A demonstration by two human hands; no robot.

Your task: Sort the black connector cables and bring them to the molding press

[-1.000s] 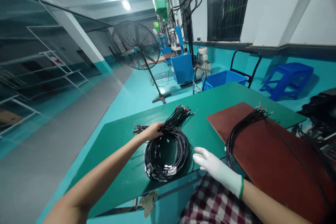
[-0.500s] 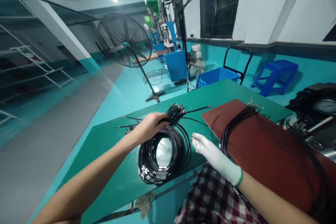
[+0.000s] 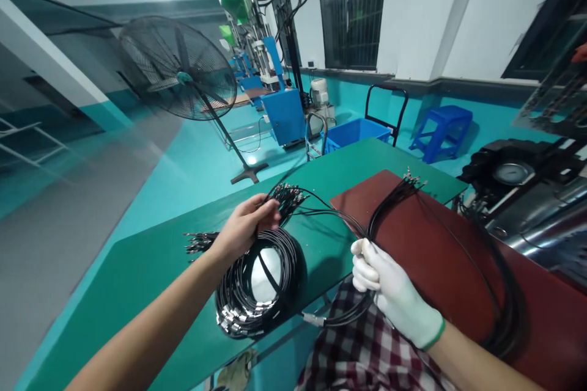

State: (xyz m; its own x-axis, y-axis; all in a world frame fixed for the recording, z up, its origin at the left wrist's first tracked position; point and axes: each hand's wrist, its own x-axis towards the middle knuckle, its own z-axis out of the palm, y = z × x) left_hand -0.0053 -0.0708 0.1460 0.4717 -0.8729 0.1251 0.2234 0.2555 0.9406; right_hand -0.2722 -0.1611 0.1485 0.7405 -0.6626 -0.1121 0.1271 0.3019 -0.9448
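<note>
My bare left hand (image 3: 250, 220) is closed on black cables above a coiled bundle of black cables (image 3: 291, 275). That bundle lies on the green table, with silver metal fittings (image 3: 245, 317) along its near side and loose cable ends at its far side. My right hand (image 3: 383, 284), in a white glove, is closed round a few black cables (image 3: 342, 214) that arc between the two hands. Below them a loop with a silver fitting (image 3: 314, 319) hangs over the table's front edge. Another bunch of black cables (image 3: 389, 198) lies on the reddish-brown board, just beyond my right hand.
The reddish-brown board (image 3: 440, 281) covers the right part of the green table (image 3: 151, 281). A large standing fan (image 3: 183, 77), a blue crate (image 3: 358, 133) on a trolley and a blue stool (image 3: 443, 131) stand beyond. Metal machinery (image 3: 527, 214) is at the right.
My left hand has lifted cables from the coiled bundle. My right hand, open before, has closed round cables, and a loop now hangs between the hands. The view has turned right.
</note>
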